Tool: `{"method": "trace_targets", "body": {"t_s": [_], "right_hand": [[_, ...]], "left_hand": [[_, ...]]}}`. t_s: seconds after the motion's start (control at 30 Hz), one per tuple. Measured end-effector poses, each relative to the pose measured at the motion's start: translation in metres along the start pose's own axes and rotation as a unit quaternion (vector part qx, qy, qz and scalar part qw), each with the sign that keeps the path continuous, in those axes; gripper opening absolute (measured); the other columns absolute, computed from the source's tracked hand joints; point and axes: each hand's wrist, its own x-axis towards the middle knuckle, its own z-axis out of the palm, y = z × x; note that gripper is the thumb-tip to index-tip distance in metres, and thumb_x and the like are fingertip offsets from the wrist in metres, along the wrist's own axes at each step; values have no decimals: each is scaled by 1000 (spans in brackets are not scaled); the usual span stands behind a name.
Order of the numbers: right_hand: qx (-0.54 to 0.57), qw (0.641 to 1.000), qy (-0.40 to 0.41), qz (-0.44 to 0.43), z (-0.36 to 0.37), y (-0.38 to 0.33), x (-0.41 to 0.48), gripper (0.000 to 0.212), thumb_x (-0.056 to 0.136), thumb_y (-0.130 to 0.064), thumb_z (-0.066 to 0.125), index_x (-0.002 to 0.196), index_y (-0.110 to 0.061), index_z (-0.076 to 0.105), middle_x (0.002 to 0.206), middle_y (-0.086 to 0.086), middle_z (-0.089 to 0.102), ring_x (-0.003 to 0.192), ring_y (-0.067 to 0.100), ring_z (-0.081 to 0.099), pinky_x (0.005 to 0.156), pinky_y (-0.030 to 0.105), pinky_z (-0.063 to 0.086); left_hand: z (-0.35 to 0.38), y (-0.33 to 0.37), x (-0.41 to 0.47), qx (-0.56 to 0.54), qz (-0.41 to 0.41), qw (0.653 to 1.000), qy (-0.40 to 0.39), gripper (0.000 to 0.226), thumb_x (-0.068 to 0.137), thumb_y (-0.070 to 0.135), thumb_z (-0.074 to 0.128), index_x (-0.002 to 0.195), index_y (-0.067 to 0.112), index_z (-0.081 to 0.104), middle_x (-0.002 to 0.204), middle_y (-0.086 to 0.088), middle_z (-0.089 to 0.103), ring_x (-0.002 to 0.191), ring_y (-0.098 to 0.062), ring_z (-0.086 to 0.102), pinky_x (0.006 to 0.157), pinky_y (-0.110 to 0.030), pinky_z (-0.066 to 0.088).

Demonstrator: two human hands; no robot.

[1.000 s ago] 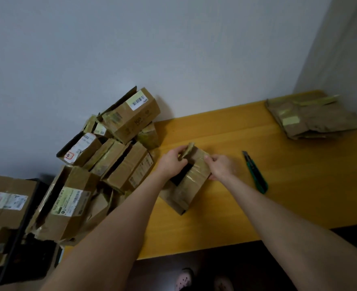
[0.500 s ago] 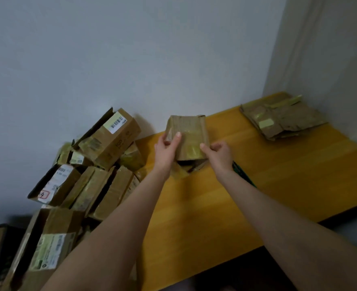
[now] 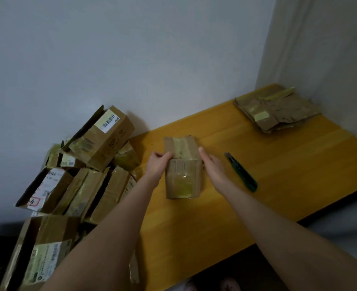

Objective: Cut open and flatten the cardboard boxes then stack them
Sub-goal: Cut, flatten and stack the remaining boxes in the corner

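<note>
Both-handed, fingers (image 3: pixel 167 155) round box (image 3: pixel 182 177)

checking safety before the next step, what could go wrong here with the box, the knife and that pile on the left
1. The utility knife lies on the table just beside the right hand; its tip looks exposed, so a blind reach could nick a finger.
2. The box pile leans at the table's left edge; the left hand or its forearm could knock it over.
3. The taped box may resist flattening and spring back.
</note>
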Motion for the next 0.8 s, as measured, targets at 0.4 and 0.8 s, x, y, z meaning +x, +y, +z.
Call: {"method": "trace_targets", "body": {"t_s": [0.4,0.8], "right_hand": [[-255,966,47,-1,2,26,17,21,96,-22,54,116,-25,60,121,1,58,110,22,56,85,32,48],[-510,850,83,99,-63,89,60,57,100,-17,36,151,-7,12,156,13,17,139,34,23,108,43,35]], "left_hand": [[38,-3,11,468,68,881,-35,107,71,76,60,152,31,7,159,-17,-1,146,-37,6,113,-59,19],[55,-32,23,551,148,821,31,79,81,81,29,149,47,8,157,-19,-6,146,-37,-9,107,-71,1]]}}
